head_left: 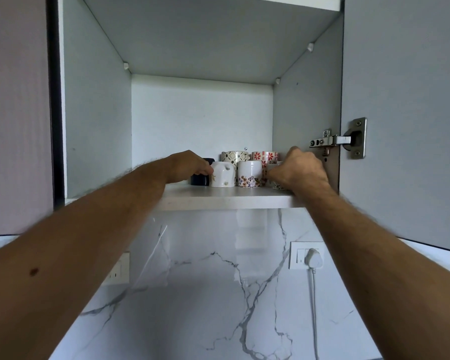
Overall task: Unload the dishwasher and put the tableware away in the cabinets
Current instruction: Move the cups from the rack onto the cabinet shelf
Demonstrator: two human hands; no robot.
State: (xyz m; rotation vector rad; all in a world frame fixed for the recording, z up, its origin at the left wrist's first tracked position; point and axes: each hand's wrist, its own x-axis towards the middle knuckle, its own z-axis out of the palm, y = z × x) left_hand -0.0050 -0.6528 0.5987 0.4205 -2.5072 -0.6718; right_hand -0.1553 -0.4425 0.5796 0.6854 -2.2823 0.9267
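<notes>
On the white cabinet shelf (226,197), mugs are packed upside down in tight rows to save room. Left hand (186,165) grip is closed on white ceramic mug (222,175); right hand (300,170) is curled round a mostly hidden patterned mug (277,185) at the wall.

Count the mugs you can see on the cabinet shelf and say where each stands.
6: dark mug behind the left hand; white mug; floral mug; patterned mug and red-flowered mug at the back; one mug under the right hand. More may be hidden.
</notes>
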